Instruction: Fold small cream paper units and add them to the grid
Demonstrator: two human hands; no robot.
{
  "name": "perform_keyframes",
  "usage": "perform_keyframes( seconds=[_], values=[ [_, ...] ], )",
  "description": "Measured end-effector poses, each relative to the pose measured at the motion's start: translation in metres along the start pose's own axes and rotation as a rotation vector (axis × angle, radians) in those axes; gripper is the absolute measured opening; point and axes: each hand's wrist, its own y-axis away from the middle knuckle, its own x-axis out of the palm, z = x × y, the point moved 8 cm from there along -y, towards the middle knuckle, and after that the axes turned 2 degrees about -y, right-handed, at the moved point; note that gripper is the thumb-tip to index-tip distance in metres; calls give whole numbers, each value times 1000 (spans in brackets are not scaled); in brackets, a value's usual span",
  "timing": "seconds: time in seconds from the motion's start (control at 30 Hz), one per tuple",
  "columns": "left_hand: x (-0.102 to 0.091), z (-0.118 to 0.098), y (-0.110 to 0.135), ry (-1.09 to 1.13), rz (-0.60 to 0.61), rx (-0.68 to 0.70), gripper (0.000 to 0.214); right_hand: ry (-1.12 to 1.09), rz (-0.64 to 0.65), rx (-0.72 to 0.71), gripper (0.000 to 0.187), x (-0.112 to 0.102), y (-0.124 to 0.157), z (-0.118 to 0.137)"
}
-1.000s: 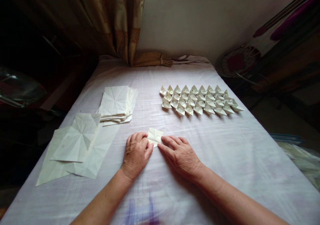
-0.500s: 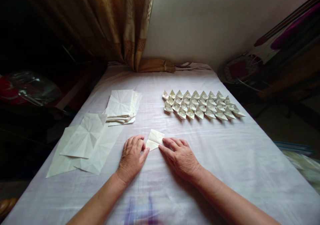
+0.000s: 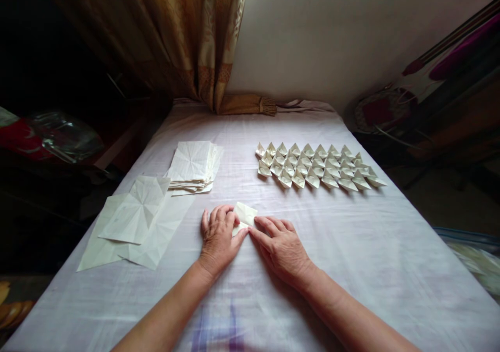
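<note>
Small folded cream paper piece [image 3: 246, 214] lies flat on the white-clothed bench [image 3: 371, 248], near the front middle; the left hand [image 3: 219, 237] rests open on it, fingers covering its left part; the right hand [image 3: 282, 245], open and flat, touches its near right edge with a fingertip; beyond to the right stand rows of small folded cream paper boats [image 3: 318, 167]; to the left, a stack of creased cream sheets [image 3: 193, 165] and loose creased sheets [image 3: 135, 224]; nothing lies between.
</note>
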Motion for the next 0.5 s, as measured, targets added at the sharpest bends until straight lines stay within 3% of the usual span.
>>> perform_keyframes(
  seconds=[0.33,0.43,0.5],
  values=[
    [-7,29,13,-17,36,-41,12,-18,-30,3,30,-3,-1,0],
    [-13,22,17,-39,17,0,8,-30,-47,17,29,-3,-2,0],
    [-18,8,17,-66,-23,104,13,-41,-66,31,28,-4,-4,0]
  ],
)
